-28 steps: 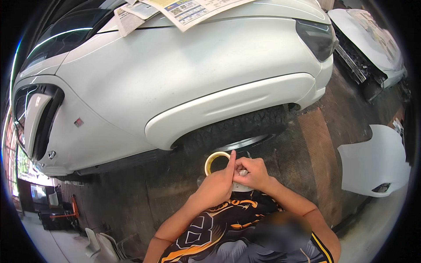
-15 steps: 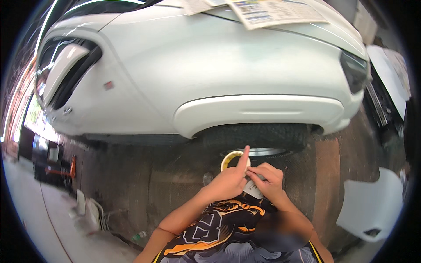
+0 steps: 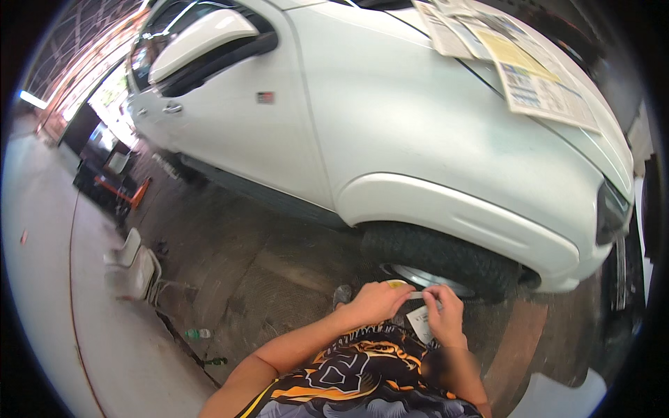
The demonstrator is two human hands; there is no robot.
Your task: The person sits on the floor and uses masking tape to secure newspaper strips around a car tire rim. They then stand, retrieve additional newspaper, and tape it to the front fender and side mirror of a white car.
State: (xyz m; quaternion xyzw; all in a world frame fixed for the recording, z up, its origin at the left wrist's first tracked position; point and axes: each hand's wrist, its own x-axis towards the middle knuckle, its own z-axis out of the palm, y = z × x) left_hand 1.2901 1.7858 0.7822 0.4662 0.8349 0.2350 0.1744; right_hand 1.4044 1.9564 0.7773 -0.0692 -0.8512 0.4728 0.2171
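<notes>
My left hand [image 3: 380, 304] is closed round a roll of masking tape [image 3: 396, 283], mostly hidden behind the fingers. A short pale strip of tape [image 3: 416, 295] runs across to my right hand [image 3: 444, 312], whose thumb and fingers pinch its end. Below the right hand's fingers hangs a small white printed piece of paper [image 3: 419, 323]; whether that hand grips it too I cannot tell. Both hands are in front of my chest, apart from the white pickup-like vehicle [image 3: 404, 125] and just short of its front wheel [image 3: 435, 275].
Newspaper sheets [image 3: 533, 76] lie on the vehicle's hood. A white side mirror [image 3: 202, 45] juts out at upper left. White chairs [image 3: 132, 268], a plastic bottle [image 3: 197, 334] and an orange-red jack-like frame [image 3: 129, 191] stand or lie at left. A white panel [image 3: 557, 397] is at lower right.
The view has swung left, showing more of the door and chairs. My hands have moved slightly apart, with the tape strip between them, and my left forefinger no longer points up.
</notes>
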